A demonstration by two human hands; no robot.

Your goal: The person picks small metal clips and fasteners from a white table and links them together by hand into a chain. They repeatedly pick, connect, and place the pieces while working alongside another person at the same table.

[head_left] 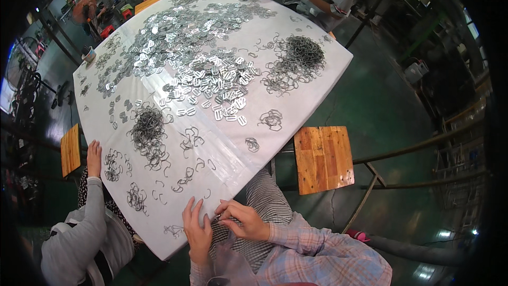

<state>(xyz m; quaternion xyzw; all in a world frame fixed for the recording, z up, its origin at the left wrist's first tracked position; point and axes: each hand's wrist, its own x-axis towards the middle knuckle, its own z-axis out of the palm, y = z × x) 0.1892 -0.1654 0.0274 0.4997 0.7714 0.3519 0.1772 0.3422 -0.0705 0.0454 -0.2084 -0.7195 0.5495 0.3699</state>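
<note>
Pinching a small dark piece [216,217] between thumb and fingertips of the right hand [244,221], right by the near edge of the white table [293,107]. Holding the left hand [198,235] close beside, fingers bent and spread apart; cannot tell whether also gripping the small dark piece. Too little and too covered to make out for sure; maybe a bent bit of wire, like the heap of wire hooks [148,127] toward the left side of the white table.

Likely very light, and hard and stiff, not squishy. Probably smooth and a bit slippery, so easy to drop when pinched only at the tip. Not likely to snap, but maybe able to bend out of shape under a hard squeeze. Best to take hold at the middle of the bend, with thumb and first finger, leaving both ends free. Easier to lift from the loose wire near the near edge of the white table than from the heap, because of all the tangles. As for the flat silver buckles [219,77] around the middle of the white table, probably light and slick too, and best held by the rims.
</note>
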